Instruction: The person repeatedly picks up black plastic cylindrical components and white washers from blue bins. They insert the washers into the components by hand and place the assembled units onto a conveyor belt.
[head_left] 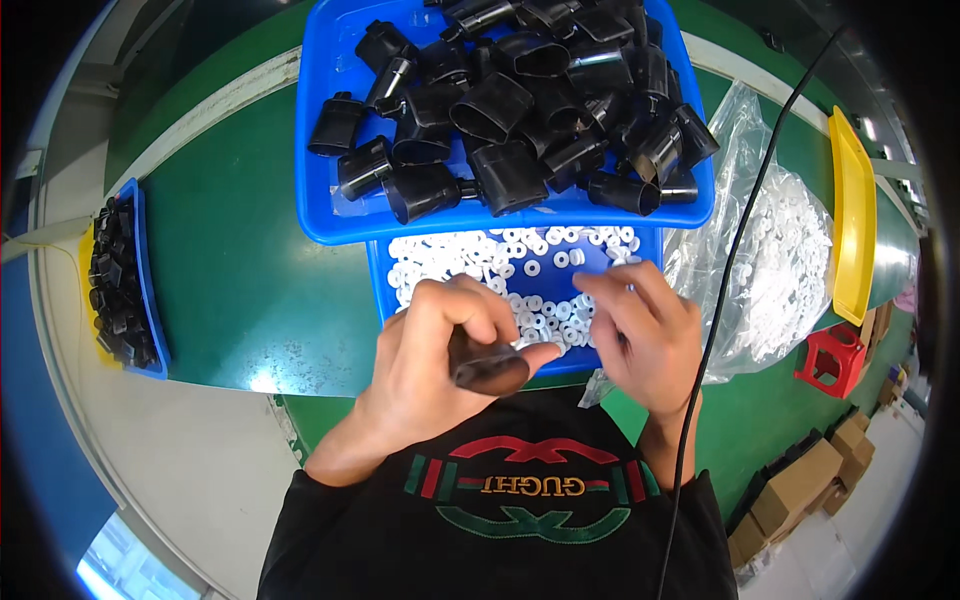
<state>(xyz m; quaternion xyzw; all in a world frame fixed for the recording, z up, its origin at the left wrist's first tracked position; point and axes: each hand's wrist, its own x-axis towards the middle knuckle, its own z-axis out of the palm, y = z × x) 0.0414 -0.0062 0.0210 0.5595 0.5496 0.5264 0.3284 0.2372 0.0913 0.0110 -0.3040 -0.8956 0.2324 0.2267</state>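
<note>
My left hand [430, 360] is closed around a hollow black plastic part [490, 370], its wide oval end toward me. White ring-shaped washers [545, 318] lie loose in a blue tray [384, 290] just beyond my hands. Over the right side of that tray hovers my right hand [655, 335], its fingers bent and the thumb and index finger apart. No object shows between them. Many more black plastic parts [495, 105] like the held one are heaped in a larger blue bin [330, 222], which overlaps the tray's far edge.
A clear plastic bag [765, 270] full of white washers lies on the right. Beyond it are a yellow tray [850, 215] and a red stool [832, 360]. Another blue bin [150, 290] of black parts stands far left. A black cable [745, 220] hangs across the right side.
</note>
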